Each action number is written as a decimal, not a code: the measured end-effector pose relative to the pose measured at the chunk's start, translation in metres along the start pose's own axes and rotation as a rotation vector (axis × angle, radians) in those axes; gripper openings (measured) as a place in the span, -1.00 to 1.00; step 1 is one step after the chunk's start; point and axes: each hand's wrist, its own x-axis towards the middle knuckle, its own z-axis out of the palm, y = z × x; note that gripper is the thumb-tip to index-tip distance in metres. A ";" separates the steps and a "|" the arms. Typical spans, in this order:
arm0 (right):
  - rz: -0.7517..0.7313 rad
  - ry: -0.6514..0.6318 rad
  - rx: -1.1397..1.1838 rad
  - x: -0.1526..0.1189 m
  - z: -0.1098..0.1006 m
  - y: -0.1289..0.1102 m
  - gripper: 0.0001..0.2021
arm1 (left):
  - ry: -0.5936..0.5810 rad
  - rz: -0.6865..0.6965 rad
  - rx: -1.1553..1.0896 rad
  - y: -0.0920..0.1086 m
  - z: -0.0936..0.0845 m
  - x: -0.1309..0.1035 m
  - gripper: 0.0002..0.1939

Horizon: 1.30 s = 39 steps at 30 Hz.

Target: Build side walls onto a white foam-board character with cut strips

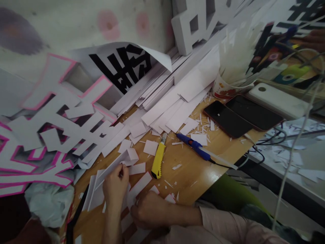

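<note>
My left hand [115, 184] is closed in a pinch, thumb and forefinger on the edge of a folded white card piece [132, 156] that stands up from the table. Just to its right, my right hand [148, 207] is curled with its fingers turned down and mostly hidden; what they hold I cannot make out. White card strips with pink edges [140, 184] lie between and around both hands. Beyond them rests a yellow utility knife [158, 161]. A blue glue gun [194, 146], with a clear glue stick in its rear, lies to the right.
Large white card characters with pink edges [58, 118] lean on the left. Stacked white strips [165, 112] and paper scraps cover the back of the wooden table [203, 176]. Phones [227, 118], a white power bank [279, 101], a paper cup [223, 84] and hanging cables occupy the right.
</note>
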 end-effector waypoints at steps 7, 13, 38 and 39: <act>-0.018 -0.008 -0.005 0.000 0.004 0.000 -0.89 | 0.037 0.019 -0.007 0.001 0.001 -0.002 -0.66; -0.044 -0.046 0.004 -0.001 0.008 -0.002 -0.94 | 0.057 0.027 -0.038 0.006 0.002 -0.005 -0.67; 0.661 0.121 -0.048 0.064 -0.047 0.029 -0.76 | 0.094 0.647 -0.470 -0.049 0.055 -0.033 -0.76; 0.658 0.085 -0.082 0.068 -0.047 0.030 -0.75 | 0.079 0.646 -0.474 -0.049 0.057 -0.033 -0.78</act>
